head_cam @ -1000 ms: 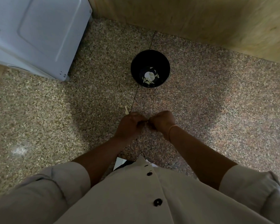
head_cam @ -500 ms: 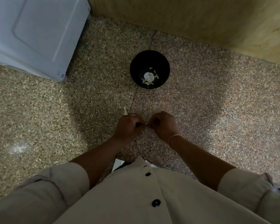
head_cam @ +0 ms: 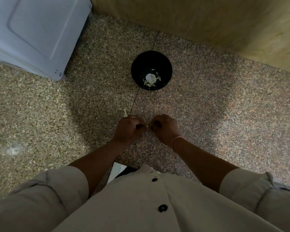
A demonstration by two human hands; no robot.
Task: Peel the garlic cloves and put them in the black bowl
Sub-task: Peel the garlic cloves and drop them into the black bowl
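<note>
We see a speckled stone surface spread wide, with a white panelled appliance at the far left and a wood-grain wall behind. The round black bowl sits straight ahead of both hands, well apart from them, with pale peeled pieces at its bottom. Our left hand and right hand meet knuckle to knuckle, fingers curled, pinching a small pale garlic clove between them. It is mostly hidden, so we cannot tell its long axis. Either hand looks equally near the bowl. A thin peel scrap lies just beyond the left hand.
</note>
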